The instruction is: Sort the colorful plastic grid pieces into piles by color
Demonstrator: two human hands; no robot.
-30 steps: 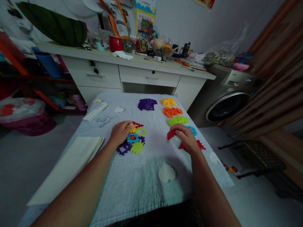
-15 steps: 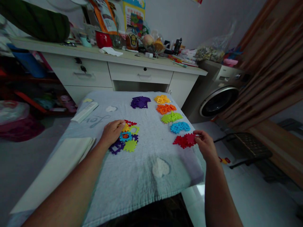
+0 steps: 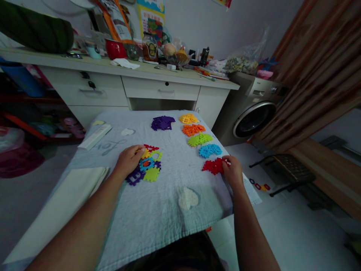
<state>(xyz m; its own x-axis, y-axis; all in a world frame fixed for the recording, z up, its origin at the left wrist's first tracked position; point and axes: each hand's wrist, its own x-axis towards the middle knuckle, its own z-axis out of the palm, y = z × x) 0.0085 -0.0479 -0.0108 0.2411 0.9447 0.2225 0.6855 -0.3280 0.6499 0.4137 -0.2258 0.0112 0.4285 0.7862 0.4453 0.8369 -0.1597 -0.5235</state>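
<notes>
Mixed interlocking plastic pieces with notched edges lie in a cluster, including a lime one [image 3: 151, 174] and a blue frame [image 3: 147, 163]. My left hand [image 3: 129, 161] rests at the cluster's left side, its bent fingers on a yellow piece [image 3: 146, 153]; part of that piece is covered. To the right, my right hand [image 3: 234, 172] reaches the right edge of a red pile [image 3: 213, 166], with thumb and fingers closed around a red piece. Farther back are separate piles: blue [image 3: 210, 150], lime [image 3: 199, 139], orange [image 3: 193, 130], yellow [image 3: 188, 119] and purple [image 3: 163, 123].
A pale cloth [image 3: 169, 222] covers the table. A long white box [image 3: 96, 136] lies at its left, near folded white material [image 3: 62, 210]. Behind stands a cluttered white desk [image 3: 166, 89], with a washing machine [image 3: 255, 113] beside it. A low chair [image 3: 287, 169] is at right.
My right hand has moved in against the red pile, and the red piece at its fingertips is now mostly covered. My left hand stays at the mixed cluster. The view has shifted slightly rightward.
</notes>
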